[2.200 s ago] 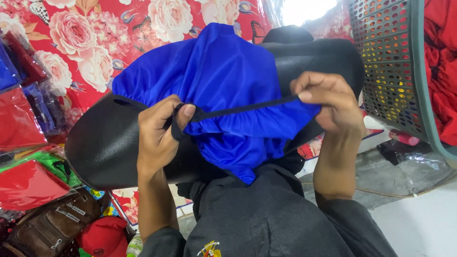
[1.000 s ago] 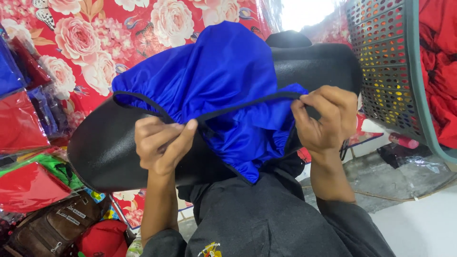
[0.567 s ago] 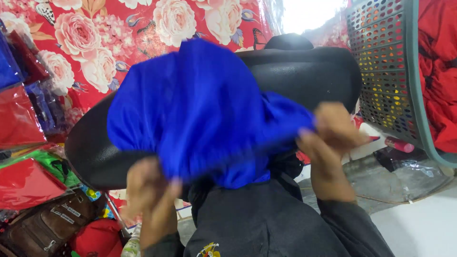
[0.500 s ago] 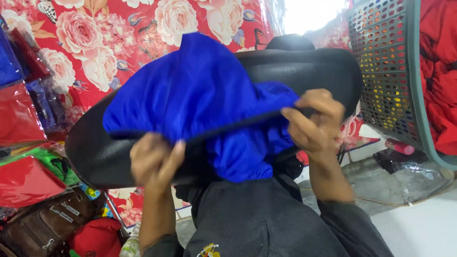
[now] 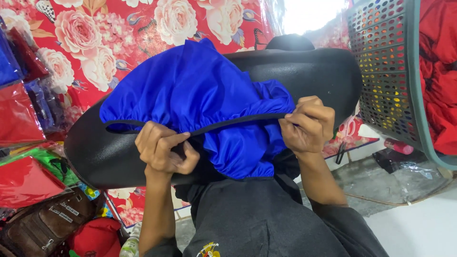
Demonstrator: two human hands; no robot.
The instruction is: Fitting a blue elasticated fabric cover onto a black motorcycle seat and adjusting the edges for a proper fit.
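Left hand and right hand gripping black elastic hem of blue cover, stretched over black seat

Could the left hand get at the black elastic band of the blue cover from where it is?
Probably yes. The left hand already sits at the black elastic band of the blue cover, fingers curled there, with nothing between. The right hand pinches the band's other end.

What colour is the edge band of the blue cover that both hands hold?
The edge band is black, on a bright blue cover; the head view shows it.
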